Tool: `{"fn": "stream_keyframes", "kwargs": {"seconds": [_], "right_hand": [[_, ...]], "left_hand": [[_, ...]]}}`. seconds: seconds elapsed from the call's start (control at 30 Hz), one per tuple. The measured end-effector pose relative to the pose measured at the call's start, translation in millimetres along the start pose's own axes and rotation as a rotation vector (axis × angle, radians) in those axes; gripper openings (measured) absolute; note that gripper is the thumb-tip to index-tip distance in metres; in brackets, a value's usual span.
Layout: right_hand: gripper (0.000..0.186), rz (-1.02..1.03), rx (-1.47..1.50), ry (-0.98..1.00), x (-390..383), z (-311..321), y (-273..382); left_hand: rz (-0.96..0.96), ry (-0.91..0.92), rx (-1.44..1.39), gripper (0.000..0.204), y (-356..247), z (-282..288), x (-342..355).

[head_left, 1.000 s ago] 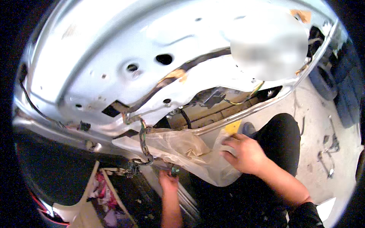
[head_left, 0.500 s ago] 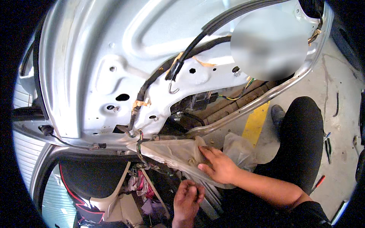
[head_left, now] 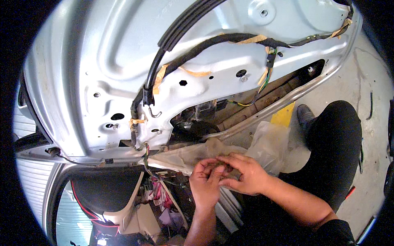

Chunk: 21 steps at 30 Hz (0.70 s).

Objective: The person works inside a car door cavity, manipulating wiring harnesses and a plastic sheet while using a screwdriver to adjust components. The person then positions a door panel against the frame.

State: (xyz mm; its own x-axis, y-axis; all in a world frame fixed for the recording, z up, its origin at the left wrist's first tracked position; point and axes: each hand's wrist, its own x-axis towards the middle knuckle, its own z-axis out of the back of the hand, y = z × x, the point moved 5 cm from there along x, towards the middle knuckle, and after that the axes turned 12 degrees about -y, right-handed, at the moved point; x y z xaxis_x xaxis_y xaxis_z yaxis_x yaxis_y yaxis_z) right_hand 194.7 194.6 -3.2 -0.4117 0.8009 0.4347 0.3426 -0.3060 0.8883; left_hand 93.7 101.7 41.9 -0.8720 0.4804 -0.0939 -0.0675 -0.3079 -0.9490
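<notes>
Head view shows the left hand [head_left: 205,182] and right hand [head_left: 246,176] meeting fingertip to fingertip, pinching the crumpled edge of a clear plastic sheet [head_left: 266,141]; whether something small sits between the fingers I cannot tell. Judging by how it lies, the sheet is mostly peeled off the silver door panel [head_left: 102,61] above the hands, one corner clinging left of them. Beyond, the black wiring harness [head_left: 213,45] remains taped in place.

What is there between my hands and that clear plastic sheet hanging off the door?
Nothing visible. Both the left hand and the right hand are already at the clear plastic sheet, fingers meeting at its crumpled edge below the door panel.
</notes>
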Motion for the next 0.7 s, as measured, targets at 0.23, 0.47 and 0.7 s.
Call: {"fn": "stream_keyframes", "kwargs": {"seconds": [0.23, 0.47, 0.7], "right_hand": [[0.033, -0.129, -0.15, 0.221, -3.9, -5.4, -29.0], [0.046, -0.57, -0.279, 0.207, 6.6, -10.1, -128.9], [0.044, -0.613, -0.199, 0.431, -24.4, -30.1, -101.8]], "left_hand": [[-0.291, 0.105, 0.569, 0.022, -22.5, -0.4, 0.1], [-1.02, 0.169, 0.996, 0.035, -61.3, -26.5, 31.6], [-1.135, 0.43, 1.404, 0.032, -44.4, -35.2, 54.9]]}}
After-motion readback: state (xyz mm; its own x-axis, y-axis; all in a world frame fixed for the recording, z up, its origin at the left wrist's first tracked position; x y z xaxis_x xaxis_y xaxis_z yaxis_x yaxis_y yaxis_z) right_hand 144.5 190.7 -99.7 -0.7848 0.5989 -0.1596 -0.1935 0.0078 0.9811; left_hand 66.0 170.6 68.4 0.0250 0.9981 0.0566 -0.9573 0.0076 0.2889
